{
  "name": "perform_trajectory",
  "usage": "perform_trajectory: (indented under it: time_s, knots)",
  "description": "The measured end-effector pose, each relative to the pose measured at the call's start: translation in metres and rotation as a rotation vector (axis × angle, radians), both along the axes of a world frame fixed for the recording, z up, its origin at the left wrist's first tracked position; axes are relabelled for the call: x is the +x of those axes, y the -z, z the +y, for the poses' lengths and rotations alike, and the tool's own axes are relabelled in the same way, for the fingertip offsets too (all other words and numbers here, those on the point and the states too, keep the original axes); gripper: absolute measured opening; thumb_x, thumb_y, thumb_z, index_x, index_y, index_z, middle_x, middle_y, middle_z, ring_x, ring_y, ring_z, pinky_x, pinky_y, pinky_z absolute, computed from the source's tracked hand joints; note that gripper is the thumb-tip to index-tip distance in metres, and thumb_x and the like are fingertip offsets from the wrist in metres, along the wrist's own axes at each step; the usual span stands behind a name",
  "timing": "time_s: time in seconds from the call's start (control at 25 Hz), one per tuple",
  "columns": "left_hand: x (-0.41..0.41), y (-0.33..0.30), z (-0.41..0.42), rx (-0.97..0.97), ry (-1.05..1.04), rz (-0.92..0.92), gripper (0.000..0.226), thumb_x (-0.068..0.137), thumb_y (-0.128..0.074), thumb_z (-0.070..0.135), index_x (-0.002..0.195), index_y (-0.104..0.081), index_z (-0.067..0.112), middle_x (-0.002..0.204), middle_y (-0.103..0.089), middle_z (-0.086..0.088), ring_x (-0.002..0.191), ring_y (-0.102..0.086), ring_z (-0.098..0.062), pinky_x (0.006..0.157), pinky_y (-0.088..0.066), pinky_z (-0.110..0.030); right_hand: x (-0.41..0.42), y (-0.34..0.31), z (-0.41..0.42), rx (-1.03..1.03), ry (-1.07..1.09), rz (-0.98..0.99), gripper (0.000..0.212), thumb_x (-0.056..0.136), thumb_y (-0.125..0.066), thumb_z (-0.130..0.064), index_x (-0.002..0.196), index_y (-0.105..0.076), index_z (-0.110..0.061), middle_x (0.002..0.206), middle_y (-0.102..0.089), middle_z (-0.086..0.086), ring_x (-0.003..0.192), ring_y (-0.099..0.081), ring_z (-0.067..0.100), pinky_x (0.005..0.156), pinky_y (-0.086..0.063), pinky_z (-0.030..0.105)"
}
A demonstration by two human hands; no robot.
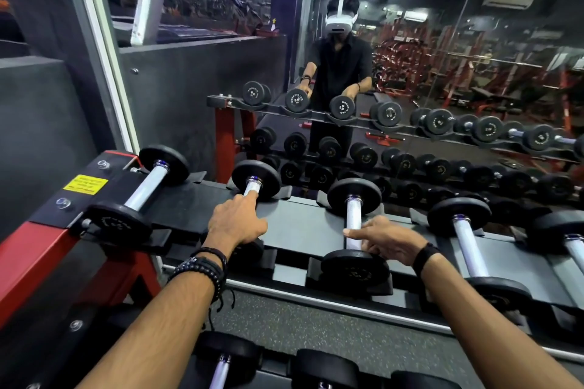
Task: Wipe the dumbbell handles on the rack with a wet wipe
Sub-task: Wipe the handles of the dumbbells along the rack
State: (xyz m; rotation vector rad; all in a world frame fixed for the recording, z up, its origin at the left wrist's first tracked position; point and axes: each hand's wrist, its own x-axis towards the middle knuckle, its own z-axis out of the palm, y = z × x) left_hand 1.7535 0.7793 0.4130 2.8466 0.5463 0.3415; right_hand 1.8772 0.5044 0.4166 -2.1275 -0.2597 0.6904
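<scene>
Black dumbbells with silver handles lie in a row on the top shelf of the rack (294, 224). My left hand (237, 224) grips the handle of the second dumbbell (252, 187) from the left, with the index finger stretched along the bar toward the far plate. My right hand (385, 238) is wrapped over the near end of the third dumbbell's handle (353, 215), thumb pointing left. I see no wet wipe; either hand may hide it. The first dumbbell (145, 186) and fourth dumbbell (467, 240) lie untouched on either side.
A wall mirror (410, 73) behind the rack reflects a person, the rack and red gym machines. The rack's red frame (28, 259) with a yellow warning label (85, 184) stands at the left. More dumbbells (221, 366) sit on a lower shelf near me.
</scene>
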Motion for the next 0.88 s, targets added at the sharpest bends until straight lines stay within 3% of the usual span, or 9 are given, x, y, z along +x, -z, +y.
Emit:
perform_trajectory:
  time_s: [0.12,0.2,0.32,0.4,0.56,0.64,0.72,0.8,0.88]
  knots:
    - [0.000,0.000,0.001,0.011,-0.006,0.005,0.072,0.079,-0.057,0.031,0.144,-0.028,0.022,0.099,-0.055,-0.005,0.086,-0.058,-0.030,0.070,-0.039,-0.035,0.002,0.005,0.007,0.028,-0.024,0.048,0.060,0.056,-0.087,-0.053,0.082,-0.049,-0.015,0.068,-0.046,0.006,0.054,-0.042,0.015,0.049,-0.035,0.026]
    - [0.000,0.001,0.001,0.019,-0.004,-0.005,0.071,0.079,-0.056,0.031,0.144,-0.029,0.022,0.101,-0.056,-0.006,0.088,-0.059,-0.030,0.070,-0.039,-0.035,0.006,0.022,0.010,0.141,-0.009,0.161,0.067,0.049,-0.092,-0.048,0.090,-0.055,-0.010,0.075,-0.054,0.008,0.064,-0.052,0.018,0.059,-0.045,0.029]
    - [0.002,0.003,0.003,0.024,-0.009,-0.015,0.070,0.080,-0.056,0.032,0.144,-0.030,0.022,0.107,-0.059,-0.007,0.092,-0.060,-0.031,0.071,-0.039,-0.036,0.006,0.025,0.015,0.223,0.005,0.215,0.032,0.069,-0.086,-0.018,0.089,-0.064,-0.006,0.082,-0.063,0.011,0.070,-0.059,0.018,0.065,-0.052,0.025]
    - [0.003,0.005,0.005,0.008,-0.010,-0.010,0.069,0.078,-0.055,0.033,0.142,-0.031,0.024,0.108,-0.059,-0.008,0.093,-0.060,-0.033,0.071,-0.039,-0.036,0.006,0.024,0.015,0.157,-0.021,0.132,0.019,0.076,-0.074,0.001,0.090,-0.064,-0.006,0.087,-0.063,0.011,0.072,-0.058,0.016,0.064,-0.052,0.021]
    - [0.000,0.004,0.005,-0.008,-0.027,-0.020,0.066,0.080,-0.056,0.035,0.142,-0.036,0.025,0.111,-0.060,-0.010,0.097,-0.061,-0.034,0.077,-0.043,-0.038,-0.007,0.013,0.008,0.091,-0.075,0.081,0.028,0.072,-0.075,-0.002,0.096,-0.061,-0.006,0.087,-0.058,0.012,0.071,-0.055,0.015,0.062,-0.046,0.022]
    - [-0.001,0.003,0.004,-0.002,-0.034,-0.038,0.064,0.081,-0.057,0.034,0.141,-0.038,0.024,0.111,-0.061,-0.010,0.097,-0.061,-0.033,0.076,-0.042,-0.037,-0.008,0.010,0.002,0.073,-0.055,0.020,0.039,0.064,-0.079,-0.009,0.100,-0.063,-0.002,0.077,-0.060,0.009,0.057,-0.056,0.008,0.054,-0.045,0.018]
    - [-0.002,0.002,0.005,0.005,-0.033,-0.048,0.062,0.081,-0.057,0.034,0.140,-0.039,0.024,0.110,-0.062,-0.010,0.097,-0.061,-0.033,0.075,-0.041,-0.037,-0.007,0.008,-0.003,0.073,-0.009,-0.080,0.052,0.069,-0.078,-0.005,0.117,-0.056,-0.004,0.069,-0.057,0.005,0.046,-0.050,0.004,0.046,-0.041,0.016]
    - [-0.001,0.001,0.005,0.003,-0.022,-0.042,0.061,0.082,-0.057,0.033,0.139,-0.039,0.024,0.110,-0.062,-0.010,0.097,-0.061,-0.033,0.076,-0.041,-0.037,-0.007,0.007,-0.005,0.044,-0.014,-0.246,0.065,0.070,-0.080,-0.006,0.124,-0.045,-0.016,0.077,-0.053,0.003,0.055,-0.049,0.010,0.053,-0.042,0.023]
    - [-0.003,0.000,0.006,-0.007,-0.026,-0.045,0.059,0.082,-0.058,0.033,0.138,-0.040,0.024,0.111,-0.062,-0.011,0.097,-0.061,-0.034,0.077,-0.042,-0.038,-0.009,0.002,-0.005,-0.024,-0.108,-0.438,0.056,0.069,-0.078,-0.007,0.114,-0.048,-0.023,0.084,-0.053,0.000,0.064,-0.049,0.013,0.062,-0.042,0.028]
